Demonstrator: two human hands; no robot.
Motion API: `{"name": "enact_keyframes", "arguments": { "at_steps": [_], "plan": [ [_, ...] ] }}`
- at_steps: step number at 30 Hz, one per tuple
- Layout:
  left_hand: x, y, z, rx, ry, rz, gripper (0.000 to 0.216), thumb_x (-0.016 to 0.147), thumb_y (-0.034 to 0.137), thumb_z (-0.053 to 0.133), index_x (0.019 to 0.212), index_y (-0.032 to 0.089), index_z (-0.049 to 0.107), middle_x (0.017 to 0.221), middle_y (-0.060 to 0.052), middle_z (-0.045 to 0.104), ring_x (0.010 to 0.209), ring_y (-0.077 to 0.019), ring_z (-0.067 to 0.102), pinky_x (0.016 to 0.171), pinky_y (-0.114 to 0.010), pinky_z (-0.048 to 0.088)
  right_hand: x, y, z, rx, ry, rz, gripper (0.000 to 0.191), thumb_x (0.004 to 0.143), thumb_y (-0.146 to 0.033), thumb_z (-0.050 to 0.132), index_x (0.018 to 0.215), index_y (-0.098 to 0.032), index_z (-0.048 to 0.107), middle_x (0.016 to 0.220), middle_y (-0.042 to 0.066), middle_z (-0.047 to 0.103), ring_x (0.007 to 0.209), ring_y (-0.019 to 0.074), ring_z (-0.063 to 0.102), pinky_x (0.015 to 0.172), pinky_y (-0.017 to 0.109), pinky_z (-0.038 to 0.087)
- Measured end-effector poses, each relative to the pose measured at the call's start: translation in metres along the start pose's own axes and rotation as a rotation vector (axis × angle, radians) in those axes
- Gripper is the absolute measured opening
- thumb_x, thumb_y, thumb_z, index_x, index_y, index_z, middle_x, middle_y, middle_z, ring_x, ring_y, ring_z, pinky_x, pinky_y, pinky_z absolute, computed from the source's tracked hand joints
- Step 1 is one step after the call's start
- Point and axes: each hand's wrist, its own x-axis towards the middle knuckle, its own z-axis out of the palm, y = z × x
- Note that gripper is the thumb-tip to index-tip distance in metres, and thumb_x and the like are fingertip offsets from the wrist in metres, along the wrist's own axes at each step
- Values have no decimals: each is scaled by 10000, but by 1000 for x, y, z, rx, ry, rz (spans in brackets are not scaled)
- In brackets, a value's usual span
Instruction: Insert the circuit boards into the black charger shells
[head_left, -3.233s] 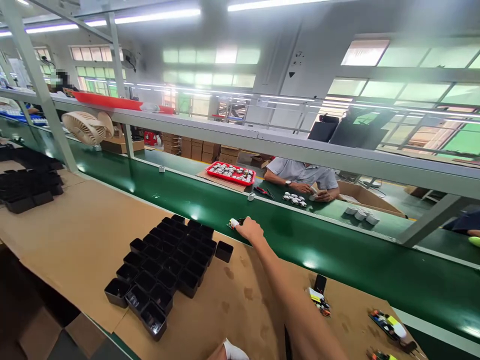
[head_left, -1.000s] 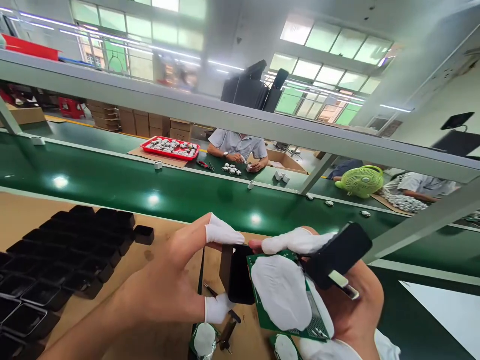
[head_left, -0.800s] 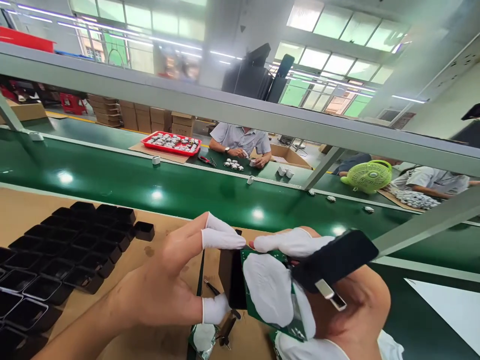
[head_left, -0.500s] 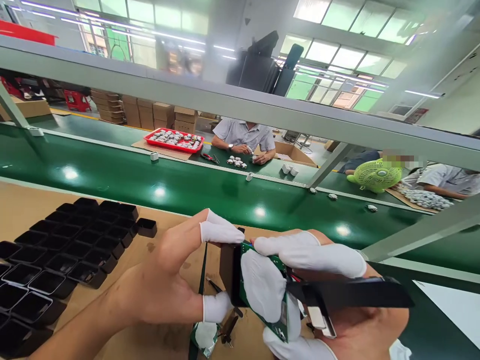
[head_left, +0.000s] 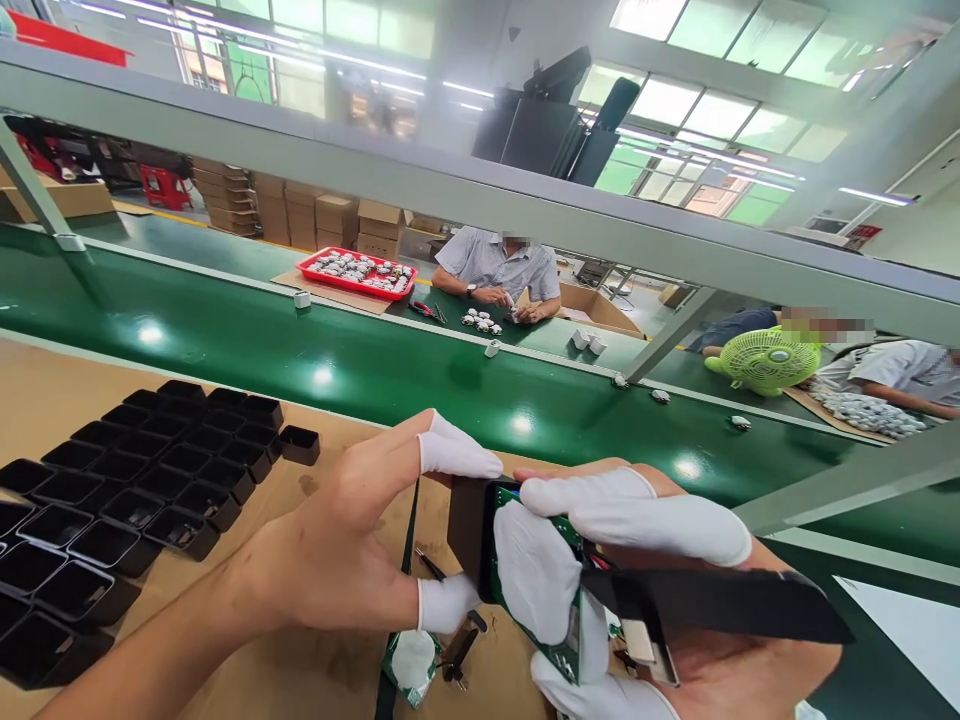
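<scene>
My left hand (head_left: 330, 560), with white finger cots on thumb and forefinger, grips a black open-ended box (head_left: 466, 535) from top and bottom. My right hand (head_left: 667, 530), also in white finger cots, is closed around a green circuit board (head_left: 574, 650) with a thick white blob (head_left: 536, 570) on its face. The board's left edge is at the mouth of the box; how deep it sits is hidden. A black strip (head_left: 742, 605) and a small metal-edged part (head_left: 651, 645) stick out across my right palm. Red wire shows behind the board.
Rows of black open boxes (head_left: 161, 460) stand at left on brown card. Below my hands lie another board with a white blob (head_left: 412, 660) and dark small parts (head_left: 461, 655). Beyond runs a green belt (head_left: 420, 370); across it are a co-worker (head_left: 499, 270), a red tray (head_left: 360, 290) and a green fan (head_left: 772, 358).
Both hands, with the box and the board, appear slightly further right as the view shifts. The box is turned a little, showing more of its side. Both grips are unchanged.
</scene>
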Motion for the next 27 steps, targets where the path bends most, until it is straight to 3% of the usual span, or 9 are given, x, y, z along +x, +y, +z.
{"name": "enact_keyframes", "arguments": {
  "at_steps": [3, 6, 11, 15, 21, 27],
  "plan": [
    [0, -1, 0, -4, 5, 16, 723, 715, 64, 930, 1376, 225, 685, 1185, -64, 783, 1058, -246, 756, 939, -354, 621, 0, 3, 3, -77, -12, -120, 668, 767, -110, 1011, 1370, -337, 834, 1222, 79, 856, 1088, 313, 841, 900, 404, 750],
    [2, 0, -1, -2, 4, 27, 746, 691, 32, 922, 1376, 224, 696, 1170, -53, 772, 1024, -221, 742, 907, -322, 612, 4, 2, 1, -91, -57, -131, 674, 778, -62, 991, 1384, -304, 823, 1244, 86, 860, 1113, 305, 834, 981, 429, 733],
    [4, 1, -2, 12, 10, 57, 713, 717, 41, 908, 1370, 242, 703, 1146, -48, 790, 1002, -222, 745, 892, -320, 621, 10, -1, -1, -132, -120, -151, 694, 766, 4, 975, 1389, -257, 814, 1263, 92, 868, 1153, 269, 816, 959, 370, 726],
    [6, 2, -2, 37, 14, 75, 699, 721, 58, 914, 1363, 234, 700, 1169, -66, 806, 1058, -247, 764, 971, -356, 633, 9, 1, 1, -148, -102, -169, 676, 780, -43, 992, 1392, -266, 809, 1263, 86, 868, 1147, 272, 815, 963, 377, 723],
    [7, 4, -4, 3, -4, 40, 678, 693, 12, 904, 1313, 204, 709, 1141, -57, 776, 1019, -206, 750, 908, -293, 630, 5, 7, 0, -205, -98, -176, 678, 808, -113, 1000, 1426, -301, 793, 1265, 67, 868, 1141, 295, 829, 922, 401, 747],
    [3, 19, -6, 62, 6, 42, 634, 727, 3, 854, 1316, 183, 705, 1134, -92, 801, 1031, -241, 762, 904, -335, 646, -6, 2, 4, -194, -35, -137, 637, 814, -158, 1005, 1394, -335, 810, 1262, 53, 860, 1133, 312, 823, 896, 402, 743]
  ]
}}
